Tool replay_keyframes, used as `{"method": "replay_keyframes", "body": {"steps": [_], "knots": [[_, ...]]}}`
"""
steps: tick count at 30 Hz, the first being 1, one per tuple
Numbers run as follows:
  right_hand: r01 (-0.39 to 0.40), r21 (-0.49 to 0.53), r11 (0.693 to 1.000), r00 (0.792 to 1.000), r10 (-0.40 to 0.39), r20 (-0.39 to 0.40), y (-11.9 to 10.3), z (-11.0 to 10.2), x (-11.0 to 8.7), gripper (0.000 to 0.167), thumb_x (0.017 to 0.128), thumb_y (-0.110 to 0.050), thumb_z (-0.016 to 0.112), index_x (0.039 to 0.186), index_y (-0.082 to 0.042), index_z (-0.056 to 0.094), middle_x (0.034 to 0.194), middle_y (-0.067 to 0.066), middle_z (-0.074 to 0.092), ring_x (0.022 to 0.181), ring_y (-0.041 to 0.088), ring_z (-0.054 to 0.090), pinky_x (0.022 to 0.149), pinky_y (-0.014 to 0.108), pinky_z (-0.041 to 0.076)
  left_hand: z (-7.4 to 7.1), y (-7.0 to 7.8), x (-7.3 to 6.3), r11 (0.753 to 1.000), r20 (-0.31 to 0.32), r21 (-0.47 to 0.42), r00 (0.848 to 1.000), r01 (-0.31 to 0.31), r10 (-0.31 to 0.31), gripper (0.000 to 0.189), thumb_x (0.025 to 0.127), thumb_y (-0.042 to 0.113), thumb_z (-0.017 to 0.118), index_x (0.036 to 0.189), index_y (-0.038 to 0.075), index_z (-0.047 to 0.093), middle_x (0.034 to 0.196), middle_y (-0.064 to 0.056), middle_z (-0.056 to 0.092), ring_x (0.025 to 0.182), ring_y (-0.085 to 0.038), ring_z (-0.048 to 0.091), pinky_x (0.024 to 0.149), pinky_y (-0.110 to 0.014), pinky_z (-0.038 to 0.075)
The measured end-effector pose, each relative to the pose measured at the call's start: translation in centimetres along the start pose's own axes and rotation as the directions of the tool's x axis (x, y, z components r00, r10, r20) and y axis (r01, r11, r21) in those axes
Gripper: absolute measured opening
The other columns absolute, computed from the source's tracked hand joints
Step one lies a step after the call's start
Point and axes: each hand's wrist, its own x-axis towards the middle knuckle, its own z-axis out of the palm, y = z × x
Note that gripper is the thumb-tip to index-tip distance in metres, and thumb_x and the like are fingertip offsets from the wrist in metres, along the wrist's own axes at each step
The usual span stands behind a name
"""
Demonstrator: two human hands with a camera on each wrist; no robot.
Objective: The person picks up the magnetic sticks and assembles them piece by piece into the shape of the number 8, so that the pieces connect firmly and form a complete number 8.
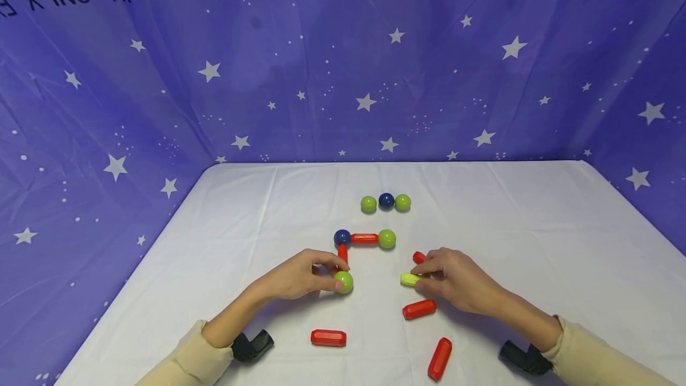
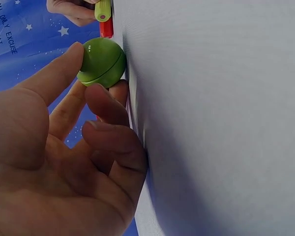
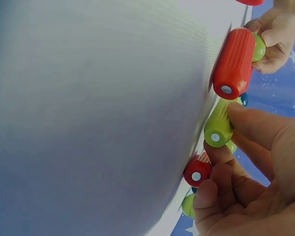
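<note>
My left hand (image 1: pixel 301 276) pinches a green ball (image 1: pixel 343 282) between thumb and fingers, low over the white table. A short red rod (image 1: pixel 342 253) runs from that ball's side up to a dark blue ball (image 1: pixel 342 237); the hand hides whether they touch. From the blue ball another red rod (image 1: pixel 365 239) reaches right to a second green ball (image 1: pixel 387 239). With thumb and fingertips my right hand (image 1: pixel 455 279) grips a yellow-green rod (image 3: pixel 220 123), which has a pale disc in its end. Just beyond those fingers lies a red rod (image 1: pixel 419 257), partly covered.
Loose red rods lie nearer the front: one (image 1: pixel 420 309) below my right hand, one (image 1: pixel 439 359) at the front edge of view, one (image 1: pixel 329 338) left of them. Farther back, a blue ball (image 1: pixel 386 201) sits between two green balls (image 1: pixel 368 204). A starry purple cloth (image 1: pixel 321 64) hangs behind the table.
</note>
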Motion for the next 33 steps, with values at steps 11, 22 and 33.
{"method": "replay_keyframes", "body": {"steps": [11,22,33], "knots": [[0.001,0.031,1.000,1.000,-0.002,0.022,-0.5,-0.1,0.1,0.019,0.083,-0.012,0.079,0.102,-0.015,0.078,0.081,-0.013,0.056,0.074,0.009,0.051,0.065,0.025,0.046,0.0,-0.2,0.0,1.000,0.005,0.000,1.000,-0.002,0.002,0.024,0.090,0.020,0.074,0.113,0.016,0.069,0.098,0.000,0.063,0.065,-0.016,0.055,0.058,-0.026,0.048],[0.039,0.066,0.997,0.999,-0.039,0.010,-1.2,0.1,0.6,0.020,0.082,-0.011,0.079,0.101,-0.018,0.078,0.082,-0.014,0.058,0.075,0.010,0.051,0.066,0.026,0.045,0.0,0.1,0.1,1.000,0.013,-0.001,1.000,-0.020,0.020,0.024,0.090,0.020,0.074,0.112,0.014,0.069,0.098,-0.002,0.063,0.064,-0.015,0.055,0.058,-0.025,0.047],[-0.007,0.166,0.986,0.998,-0.004,0.065,-2.5,0.5,1.5,0.021,0.084,-0.015,0.078,0.105,-0.018,0.078,0.085,-0.013,0.063,0.076,0.014,0.055,0.066,0.027,0.047,-0.1,0.0,0.2,1.000,0.010,-0.002,1.000,-0.017,0.017,0.022,0.090,0.020,0.074,0.111,0.015,0.069,0.097,-0.002,0.063,0.067,-0.015,0.055,0.059,-0.027,0.048]]}}
